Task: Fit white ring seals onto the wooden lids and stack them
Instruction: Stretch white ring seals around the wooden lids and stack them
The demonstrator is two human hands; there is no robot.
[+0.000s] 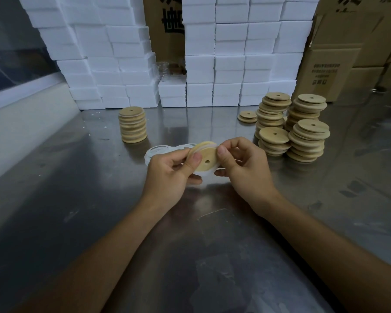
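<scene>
Head view: wooden lid (205, 158) held tilted above the tabletop (77, 199), between both hands and in contact with each; left hand (169, 175) closed on the left rim, thumb on the face, right hand (244, 168) pinching the upper right rim where the white ring seal (202, 172) is only part seated, hanging slack below the lower rim. Finished stack (133, 125) far left, nearer the left hand; unsealed lids (303, 129) right, loose seals (158, 151) just behind the fingers (197, 158).

White foam boxes (230, 64) and cardboard cartons (339, 53) back a steel table (99, 199).
</scene>
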